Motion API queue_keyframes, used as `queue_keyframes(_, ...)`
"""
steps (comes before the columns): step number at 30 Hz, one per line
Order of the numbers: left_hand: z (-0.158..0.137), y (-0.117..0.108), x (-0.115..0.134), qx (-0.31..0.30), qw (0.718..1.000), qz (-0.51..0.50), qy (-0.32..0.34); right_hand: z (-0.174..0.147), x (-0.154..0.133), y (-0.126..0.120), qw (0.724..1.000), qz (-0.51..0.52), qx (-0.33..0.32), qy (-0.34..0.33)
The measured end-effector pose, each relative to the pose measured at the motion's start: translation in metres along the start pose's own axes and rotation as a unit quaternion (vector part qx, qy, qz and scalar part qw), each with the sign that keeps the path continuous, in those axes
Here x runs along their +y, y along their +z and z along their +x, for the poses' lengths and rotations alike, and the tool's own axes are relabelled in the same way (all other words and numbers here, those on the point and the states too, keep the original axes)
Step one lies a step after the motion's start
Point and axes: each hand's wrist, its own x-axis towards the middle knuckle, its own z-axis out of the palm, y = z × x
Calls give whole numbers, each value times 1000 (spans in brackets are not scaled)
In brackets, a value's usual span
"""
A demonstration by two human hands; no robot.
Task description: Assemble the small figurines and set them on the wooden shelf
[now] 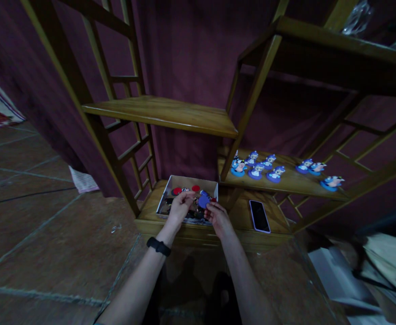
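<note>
My right hand [217, 217] pinches a small figurine [204, 201] by its round purple base, with the flat of the base turned up toward me. Just left of it, my left hand [181, 207] hovers over the box with its fingers stretched toward the figurine; whether the fingertips touch it is hard to make out. Below both hands a shallow white cardboard box [160, 203] stands on the lowest shelf. Inside lie several more figurines, some with red round bases [195, 188], partly covered by my hands. A dark band circles my left wrist.
A middle shelf [286, 187] on the right bears several small figurines [257, 170] on purple and blue bases. A phone [260, 215] lies below it. Over the box juts a wooden shelf [164, 110]. Clear glassy objects [356, 18] stand top right; a pale bag [390, 257] sits lower right.
</note>
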Motion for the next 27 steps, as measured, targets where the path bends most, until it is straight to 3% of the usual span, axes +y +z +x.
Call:
queue_keyframes(4, 0, -3, 9, -118, 991, 20, 60, 0, -1, -1, 999, 1, -10, 39)
queue_keyframes(7, -2, -5, 12, -198, 980, 18, 24, 0, -1, -2, 999, 2, -16, 51)
queue_keyframes(9, -4, -5, 11, -219, 976, 10, -6, 0, -1, -3, 999, 0, -16, 52)
queue_keyframes(18, 2, -4, 2, -162, 985, 4, -53, 1, -1, -6, 998, -23, -41, 33)
queue_keyframes(27, -6, -2, 1, -115, 972, -100, -179, 3, 2, -7, 993, -118, 13, -26)
